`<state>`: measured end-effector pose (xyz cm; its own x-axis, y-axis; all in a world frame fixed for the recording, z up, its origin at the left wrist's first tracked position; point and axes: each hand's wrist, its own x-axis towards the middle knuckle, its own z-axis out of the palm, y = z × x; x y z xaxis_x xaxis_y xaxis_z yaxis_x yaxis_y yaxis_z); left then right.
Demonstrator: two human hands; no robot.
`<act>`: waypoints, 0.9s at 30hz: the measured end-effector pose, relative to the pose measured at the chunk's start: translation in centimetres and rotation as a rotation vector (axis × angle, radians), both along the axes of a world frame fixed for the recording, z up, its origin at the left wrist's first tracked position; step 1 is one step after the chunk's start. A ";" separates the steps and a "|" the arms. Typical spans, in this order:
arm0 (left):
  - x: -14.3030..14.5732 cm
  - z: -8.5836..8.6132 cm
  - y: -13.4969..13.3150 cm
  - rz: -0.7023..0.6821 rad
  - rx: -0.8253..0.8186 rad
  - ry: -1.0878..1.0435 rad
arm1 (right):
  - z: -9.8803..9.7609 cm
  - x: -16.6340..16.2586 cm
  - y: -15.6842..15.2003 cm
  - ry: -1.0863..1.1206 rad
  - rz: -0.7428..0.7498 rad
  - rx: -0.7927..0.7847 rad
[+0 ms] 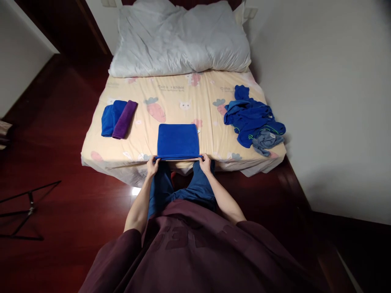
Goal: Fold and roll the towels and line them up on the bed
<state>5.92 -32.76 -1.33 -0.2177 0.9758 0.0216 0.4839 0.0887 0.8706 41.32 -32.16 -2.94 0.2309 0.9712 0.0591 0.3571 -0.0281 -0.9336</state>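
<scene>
A folded blue towel [178,140] lies flat at the near edge of the bed [210,118], right in front of me. My left hand [152,165] pinches its near left corner and my right hand [205,163] pinches its near right corner; both hands are closed on the towel's near hem. To the left on the bed lie two folded blue towels [110,117] and a folded purple one [125,119] side by side. A heap of unfolded blue cloths [249,118] with a grey cloth [266,141] sits at the right edge.
A large white pillow or duvet [180,38] fills the head of the bed. A white wall [330,101] runs along the right side. Dark red wooden floor [55,138] lies to the left, with a black folding stand [27,209] on it.
</scene>
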 end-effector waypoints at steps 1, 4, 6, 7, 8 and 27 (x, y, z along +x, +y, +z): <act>-0.2 0.1 0.4 -0.003 -0.002 -0.008 | -0.2 0.0 0.5 0.006 -0.010 -0.002; -0.7 0.5 1.9 -0.033 -0.001 -0.036 | -0.4 0.1 2.0 0.034 -0.014 -0.016; -1.1 0.6 2.9 -0.055 -0.007 -0.055 | -0.5 0.2 2.8 0.055 -0.003 -0.025; -1.2 0.7 3.4 -0.061 -0.015 -0.063 | -0.5 0.2 3.2 0.064 0.003 -0.028; -1.3 0.8 3.8 -0.062 -0.024 -0.068 | -0.5 0.3 3.5 0.072 0.006 -0.030; -1.4 0.3 6.1 0.114 -0.256 -0.001 | -1.2 0.2 5.2 -0.024 -0.168 -0.169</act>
<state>4.56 -26.68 -1.00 -0.3260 0.9188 -0.2225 0.4574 0.3593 0.8134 41.54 -26.96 -4.10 0.3908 0.9157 -0.0934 0.3563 -0.2441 -0.9019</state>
